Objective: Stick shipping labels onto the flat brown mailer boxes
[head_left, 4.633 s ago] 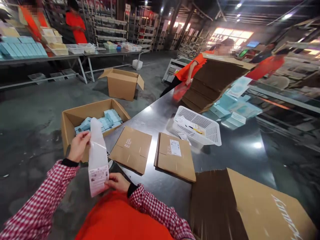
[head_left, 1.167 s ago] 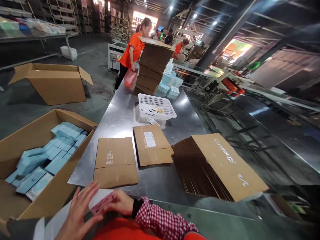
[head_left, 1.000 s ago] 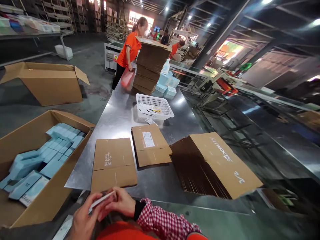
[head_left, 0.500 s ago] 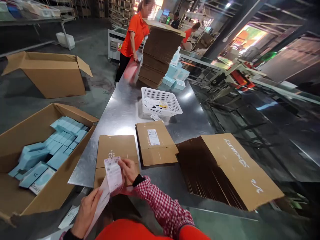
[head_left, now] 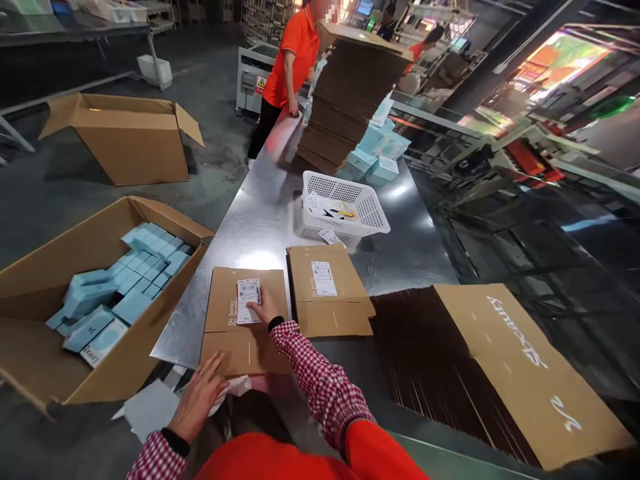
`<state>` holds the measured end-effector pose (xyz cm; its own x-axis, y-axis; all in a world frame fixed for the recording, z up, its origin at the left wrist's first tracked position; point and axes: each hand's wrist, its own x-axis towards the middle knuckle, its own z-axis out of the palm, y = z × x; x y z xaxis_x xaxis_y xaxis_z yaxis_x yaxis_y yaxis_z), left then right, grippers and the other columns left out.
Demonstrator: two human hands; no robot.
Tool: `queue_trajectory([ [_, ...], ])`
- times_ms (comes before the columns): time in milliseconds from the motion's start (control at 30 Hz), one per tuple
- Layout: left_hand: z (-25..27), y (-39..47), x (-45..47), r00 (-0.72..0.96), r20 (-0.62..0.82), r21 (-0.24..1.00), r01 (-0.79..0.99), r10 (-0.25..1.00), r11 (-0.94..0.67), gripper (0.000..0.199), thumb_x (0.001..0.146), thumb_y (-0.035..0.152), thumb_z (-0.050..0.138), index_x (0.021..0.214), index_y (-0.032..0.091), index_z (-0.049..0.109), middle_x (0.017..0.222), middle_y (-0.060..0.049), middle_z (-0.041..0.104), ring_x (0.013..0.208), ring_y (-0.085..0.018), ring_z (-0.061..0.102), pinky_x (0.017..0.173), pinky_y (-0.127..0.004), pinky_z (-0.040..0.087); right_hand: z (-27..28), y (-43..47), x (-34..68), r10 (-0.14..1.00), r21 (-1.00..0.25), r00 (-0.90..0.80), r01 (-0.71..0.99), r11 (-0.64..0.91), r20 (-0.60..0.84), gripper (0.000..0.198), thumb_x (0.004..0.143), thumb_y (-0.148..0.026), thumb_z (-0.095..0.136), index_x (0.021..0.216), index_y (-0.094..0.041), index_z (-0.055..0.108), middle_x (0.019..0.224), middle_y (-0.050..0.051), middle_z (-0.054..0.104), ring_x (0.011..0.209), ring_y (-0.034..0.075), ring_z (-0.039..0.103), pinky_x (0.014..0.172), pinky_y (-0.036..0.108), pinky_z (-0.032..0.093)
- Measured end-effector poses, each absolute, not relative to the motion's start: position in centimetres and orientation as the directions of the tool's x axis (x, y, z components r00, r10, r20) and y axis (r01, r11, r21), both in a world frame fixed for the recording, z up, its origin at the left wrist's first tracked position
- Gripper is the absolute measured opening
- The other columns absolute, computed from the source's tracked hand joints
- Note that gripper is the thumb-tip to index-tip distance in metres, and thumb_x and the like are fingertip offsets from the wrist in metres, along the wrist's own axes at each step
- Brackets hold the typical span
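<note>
A flattened brown cardboard box [head_left: 230, 350] lies on the near end of the metal table, with a white printed shipping label [head_left: 247, 293] flat on its upper panel. My right hand [head_left: 267, 308] rests on the label's right side, thumb out across it, fingers partly hidden. At the lower left edge of that box, my left hand [head_left: 200, 393] lies with fingers stretched out, fingertips touching the cardboard. Pale backing paper [head_left: 234, 387] shows beside and beneath its thumb. To the right lies a second flattened box [head_left: 330, 317] bearing its own label [head_left: 324, 279].
A stack of flat cartons [head_left: 520, 373] leans at right. Further along the table [head_left: 225, 243] stand a white perforated basket [head_left: 345, 230] and a tall cardboard stack [head_left: 345, 100]. An open carton [head_left: 107, 393] of light-blue boxes sits left. A person [head_left: 295, 60] in orange stands behind.
The label has come away from the backing strip and now lies on the left box under my right hand. My left hand has moved up and right to the box's edge.
</note>
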<state>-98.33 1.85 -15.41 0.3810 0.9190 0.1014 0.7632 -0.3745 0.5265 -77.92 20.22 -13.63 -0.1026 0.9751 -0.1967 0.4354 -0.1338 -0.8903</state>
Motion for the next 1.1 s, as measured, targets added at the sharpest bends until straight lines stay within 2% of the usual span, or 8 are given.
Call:
queue_trajectory([
  [133,-17.6,2.5,-98.1,0.363,0.035,0.530,0.783,0.931,-0.326,0.024,0.089,0.031,0.049,0.081,0.023,0.070,0.134,-0.007,0.056,0.125,-0.028,0.050,0.102,-0.050,0.042,-13.1,20.3,-78.1,0.977,-0.692,-0.147,0.722,0.000,-0.153,0.052,0.073,-0.016,0.062,0.122,-0.013,0.047,0.113,0.015,0.059,0.102,0.025,0.057,0.089,0.039,0.045],
  [233,-18.6,2.2,-98.4,0.355,0.019,0.560,0.771,0.935,-0.304,0.023,0.088,0.029,0.050,0.080,0.022,0.070,0.134,-0.008,0.055,0.126,-0.028,0.048,0.103,-0.050,0.041,-12.9,19.8,-78.2,0.988,-0.489,0.006,0.869,-0.080,-0.151,0.072,0.074,-0.035,0.067,0.133,-0.004,0.039,0.122,0.025,0.052,0.106,0.034,0.054,0.088,0.045,0.044],
  [333,-18.7,2.2,-98.5,0.357,0.000,0.573,0.765,0.934,-0.293,0.025,0.088,0.028,0.049,0.077,0.021,0.070,0.133,-0.009,0.056,0.126,-0.028,0.049,0.103,-0.051,0.042,-13.7,19.2,-79.2,0.999,-0.389,0.015,0.921,-0.025,-0.030,0.071,0.083,-0.042,0.055,0.140,-0.005,0.033,0.135,0.026,0.042,0.121,0.038,0.042,0.100,0.054,0.030],
  [433,-18.4,2.2,-98.3,0.326,-0.026,0.603,0.759,0.945,-0.246,0.025,0.089,0.029,0.047,0.080,0.022,0.070,0.136,-0.008,0.054,0.128,-0.026,0.047,0.105,-0.050,0.040,-14.7,19.5,-79.7,0.956,-0.398,-0.294,0.875,0.275,0.013,0.055,0.089,-0.042,0.047,0.139,-0.021,0.038,0.147,0.012,0.035,0.136,0.034,0.024,0.110,0.056,0.010],
  [500,-18.0,2.3,-98.2,0.295,-0.033,0.623,0.753,0.955,-0.211,0.025,0.089,0.029,0.046,0.084,0.022,0.070,0.134,-0.008,0.055,0.127,-0.025,0.047,0.105,-0.049,0.040,-15.0,20.3,-78.7,0.973,-0.413,-0.226,0.891,0.191,-0.038,0.053,0.091,-0.042,0.044,0.139,-0.022,0.038,0.149,0.011,0.032,0.139,0.033,0.019,0.110,0.058,0.006],
  [667,-17.0,2.5,-98.5,0.193,-0.004,0.637,0.757,0.981,-0.146,0.030,0.089,0.032,0.042,0.080,0.020,0.068,0.135,-0.008,0.055,0.126,-0.027,0.049,0.104,-0.049,0.042,-15.4,21.0,-75.6,0.932,-0.537,0.342,0.767,-0.351,-0.120,0.063,0.084,-0.024,0.045,0.140,0.000,0.028,0.145,0.031,0.026,0.136,0.038,0.024,0.105,0.058,0.023],
  [933,-15.9,2.4,-100.3,-0.020,-0.018,0.740,0.672,1.000,0.027,0.047,0.088,0.050,0.038,0.075,0.018,0.069,0.137,-0.016,0.048,0.128,-0.036,0.045,0.100,-0.054,0.042,-14.7,17.9,-76.9,0.965,-0.581,0.240,0.772,-0.257,-0.108,0.062,0.074,-0.010,0.045,0.136,-0.005,0.038,0.141,0.023,0.037,0.132,0.033,0.035,0.106,0.049,0.033],
  [1100,-14.2,2.5,-99.5,0.087,-0.052,0.760,0.650,0.995,-0.017,0.043,0.090,0.045,0.036,0.088,0.019,0.071,0.143,-0.012,0.043,0.135,-0.032,0.035,0.109,-0.052,0.032,-12.5,19.6,-70.1,0.974,-0.747,0.216,0.636,-0.193,-0.067,0.062,0.067,-0.013,0.050,0.128,-0.011,0.048,0.131,0.016,0.052,0.122,0.026,0.049,0.101,0.041,0.041],
])
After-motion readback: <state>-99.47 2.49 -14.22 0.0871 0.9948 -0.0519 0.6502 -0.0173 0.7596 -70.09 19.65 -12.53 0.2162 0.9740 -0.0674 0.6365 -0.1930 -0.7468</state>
